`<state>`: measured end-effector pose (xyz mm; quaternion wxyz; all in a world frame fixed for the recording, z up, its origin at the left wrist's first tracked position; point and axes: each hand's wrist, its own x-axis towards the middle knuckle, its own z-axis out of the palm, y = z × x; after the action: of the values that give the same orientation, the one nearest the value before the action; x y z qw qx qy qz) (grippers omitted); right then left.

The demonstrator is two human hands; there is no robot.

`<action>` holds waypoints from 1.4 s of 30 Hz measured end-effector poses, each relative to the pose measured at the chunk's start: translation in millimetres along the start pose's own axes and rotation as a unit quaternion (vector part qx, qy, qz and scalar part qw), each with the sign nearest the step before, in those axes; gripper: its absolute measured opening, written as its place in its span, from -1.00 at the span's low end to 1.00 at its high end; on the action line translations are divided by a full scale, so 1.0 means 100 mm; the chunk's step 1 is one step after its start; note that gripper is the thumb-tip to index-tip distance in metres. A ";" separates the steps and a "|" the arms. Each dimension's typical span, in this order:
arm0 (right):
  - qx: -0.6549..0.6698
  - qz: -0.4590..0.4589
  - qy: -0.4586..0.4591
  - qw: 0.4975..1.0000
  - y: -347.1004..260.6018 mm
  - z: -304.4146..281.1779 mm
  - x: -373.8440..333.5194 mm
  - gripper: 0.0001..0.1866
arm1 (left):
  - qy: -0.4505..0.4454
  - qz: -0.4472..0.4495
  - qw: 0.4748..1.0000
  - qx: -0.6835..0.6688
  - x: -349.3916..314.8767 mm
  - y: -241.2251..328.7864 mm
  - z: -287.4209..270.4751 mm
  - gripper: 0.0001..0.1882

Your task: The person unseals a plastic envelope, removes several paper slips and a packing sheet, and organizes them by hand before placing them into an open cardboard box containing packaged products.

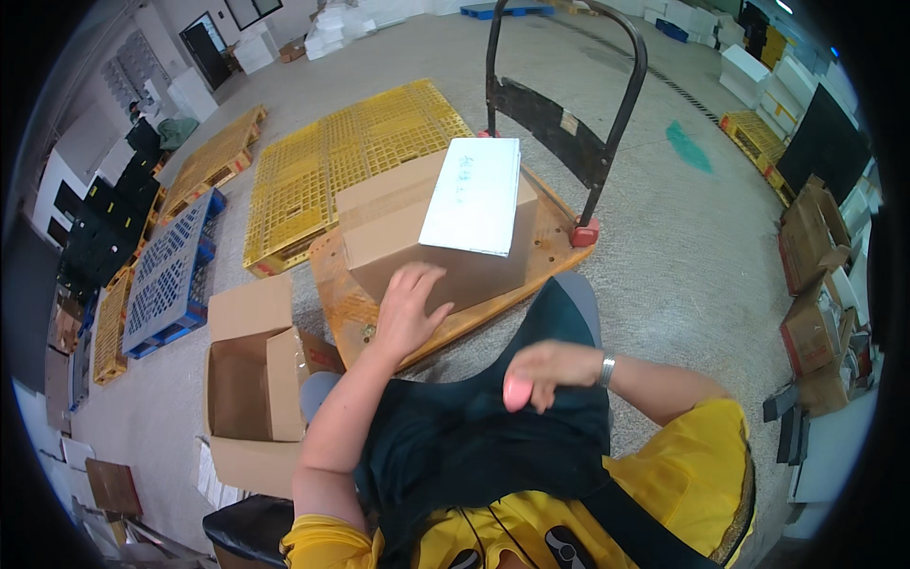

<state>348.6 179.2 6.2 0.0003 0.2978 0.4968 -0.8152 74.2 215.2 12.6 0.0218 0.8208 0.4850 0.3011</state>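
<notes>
Nearby, an open carton (248, 313) shows brown walls inside; a brown carton (389, 228), contents hidden, sits on the orange trolley (332, 294) beneath a white box (472, 194). The left hand (409, 305) has fingers loosely parted at its near side, contact unclear. The right hand (553, 368) curls round a pink object (517, 392) over the dark apron (445, 446). Deck edge shows in front; grey floor (682, 284) spreads rightward.

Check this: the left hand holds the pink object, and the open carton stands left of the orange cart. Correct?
No: the head view shows the right hand holding the pink object; the open carton does stand left of the orange cart.
</notes>
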 end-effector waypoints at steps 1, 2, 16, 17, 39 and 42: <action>0.006 -0.036 0.074 0.997 0.00 -0.20 -0.02 -0.70 | 0.016 0.028 0.999 0.027 0.19 0.03 0.05 -0.45; 0.065 -0.110 0.103 0.986 0.03 -0.34 -0.02 -0.71 | 0.032 0.054 0.997 0.054 0.37 0.04 0.09 -0.39; 0.304 -0.394 0.172 0.850 0.19 -0.80 -0.09 -0.62 | 0.194 -0.262 0.784 -0.528 -0.10 -0.30 -0.55 -0.66; 0.278 -0.409 0.174 0.851 0.10 -0.81 -0.18 -0.63 | 0.162 -0.261 0.753 -0.582 -0.26 -0.09 -0.71 -0.60; -0.266 -0.187 0.506 0.799 -1.45 -2.22 0.33 -0.77 | -0.048 -0.378 0.896 -0.228 -0.77 -0.61 -0.36 -0.68; -0.272 -0.217 0.524 0.778 -1.51 -2.54 0.66 -0.74 | 0.057 -0.303 0.940 -0.143 -0.47 -0.84 -0.34 -0.76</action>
<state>372.4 480.7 12.6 -0.3558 0.5512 0.6725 -0.3427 -25.2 212.6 -9.7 0.2020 0.6046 0.6630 0.3926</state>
